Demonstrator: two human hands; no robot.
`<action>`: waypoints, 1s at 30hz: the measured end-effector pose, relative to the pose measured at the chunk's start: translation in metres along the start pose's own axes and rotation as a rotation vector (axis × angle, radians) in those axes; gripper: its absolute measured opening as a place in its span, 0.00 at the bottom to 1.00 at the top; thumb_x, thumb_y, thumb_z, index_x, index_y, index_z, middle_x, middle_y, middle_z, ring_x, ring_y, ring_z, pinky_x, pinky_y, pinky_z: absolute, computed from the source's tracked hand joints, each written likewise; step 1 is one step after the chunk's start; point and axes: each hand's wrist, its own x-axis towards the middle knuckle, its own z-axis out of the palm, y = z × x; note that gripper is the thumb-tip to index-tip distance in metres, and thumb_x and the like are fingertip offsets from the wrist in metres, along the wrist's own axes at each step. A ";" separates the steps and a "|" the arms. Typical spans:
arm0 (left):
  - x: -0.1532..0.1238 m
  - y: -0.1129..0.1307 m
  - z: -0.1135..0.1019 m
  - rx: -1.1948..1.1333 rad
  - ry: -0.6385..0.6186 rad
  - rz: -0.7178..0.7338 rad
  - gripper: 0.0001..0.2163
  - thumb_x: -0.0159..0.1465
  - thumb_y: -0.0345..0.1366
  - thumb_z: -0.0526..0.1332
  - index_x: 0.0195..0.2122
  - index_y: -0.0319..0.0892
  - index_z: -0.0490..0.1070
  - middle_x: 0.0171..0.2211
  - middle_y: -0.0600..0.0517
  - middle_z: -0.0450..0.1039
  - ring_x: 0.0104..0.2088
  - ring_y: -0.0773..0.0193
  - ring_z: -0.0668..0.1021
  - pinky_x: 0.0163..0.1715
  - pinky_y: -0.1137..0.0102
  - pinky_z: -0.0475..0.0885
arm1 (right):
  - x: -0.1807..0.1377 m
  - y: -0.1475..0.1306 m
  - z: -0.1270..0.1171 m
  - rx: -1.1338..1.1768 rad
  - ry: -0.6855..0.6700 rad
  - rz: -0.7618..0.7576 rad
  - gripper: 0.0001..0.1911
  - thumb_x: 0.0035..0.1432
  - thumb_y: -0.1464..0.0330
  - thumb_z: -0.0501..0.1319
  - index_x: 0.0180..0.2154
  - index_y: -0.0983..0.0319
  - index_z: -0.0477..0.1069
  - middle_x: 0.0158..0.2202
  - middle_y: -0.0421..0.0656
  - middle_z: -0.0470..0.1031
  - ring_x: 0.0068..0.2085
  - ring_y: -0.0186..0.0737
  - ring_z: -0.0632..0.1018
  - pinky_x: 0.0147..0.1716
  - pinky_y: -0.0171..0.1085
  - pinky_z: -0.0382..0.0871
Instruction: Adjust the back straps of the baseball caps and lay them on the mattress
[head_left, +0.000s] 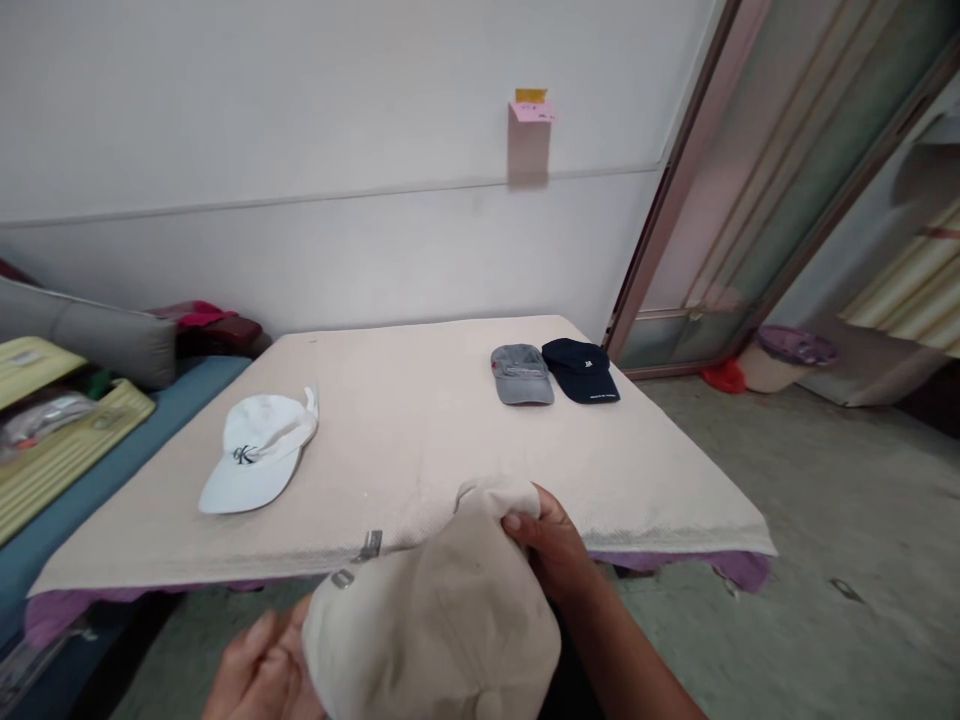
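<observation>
A beige baseball cap [450, 610] is held up in front of me, just short of the table's near edge. My right hand [551, 545] pinches its far right edge, thumb on top. At the cap's left side my left hand [262, 660] has its curled fingers against the edge, partly cut off by the frame. A strap end with a metal buckle sticks out at the cap's upper left. On the table's left part lies a white cap [259, 450] with black letters. A grey cap [523, 375] and a navy cap [581, 370] sit side by side at the back right.
A cream cloth covers the table [405, 400], with purple fabric [742, 570] showing below it. To the left are a grey cushion [82, 325] and a yellow case [75, 460]. A pink note [532, 112] is on the wall. A lined bin [784, 355] stands right.
</observation>
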 end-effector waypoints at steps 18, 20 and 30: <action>0.017 -0.011 0.055 0.355 -0.227 0.060 0.16 0.58 0.36 0.63 0.47 0.44 0.75 0.39 0.50 0.79 0.42 0.56 0.76 0.44 0.68 0.67 | -0.015 -0.014 -0.040 -0.582 -0.151 0.047 0.10 0.51 0.68 0.63 0.38 0.62 0.74 0.33 0.42 0.73 0.35 0.41 0.71 0.35 0.38 0.64; 0.014 -0.013 0.058 0.343 -0.270 0.015 0.15 0.59 0.37 0.61 0.48 0.44 0.74 0.38 0.49 0.78 0.41 0.56 0.76 0.43 0.68 0.67 | -0.020 -0.018 -0.043 -0.562 -0.186 0.088 0.12 0.52 0.65 0.63 0.39 0.63 0.74 0.34 0.43 0.72 0.35 0.40 0.70 0.34 0.36 0.63; 0.002 -0.014 0.076 0.349 -0.459 -0.019 0.15 0.59 0.42 0.60 0.44 0.41 0.76 0.32 0.49 0.77 0.35 0.56 0.76 0.36 0.69 0.68 | -0.027 -0.028 -0.032 -0.474 -0.080 0.101 0.09 0.57 0.64 0.60 0.36 0.63 0.70 0.29 0.43 0.71 0.30 0.36 0.69 0.30 0.34 0.60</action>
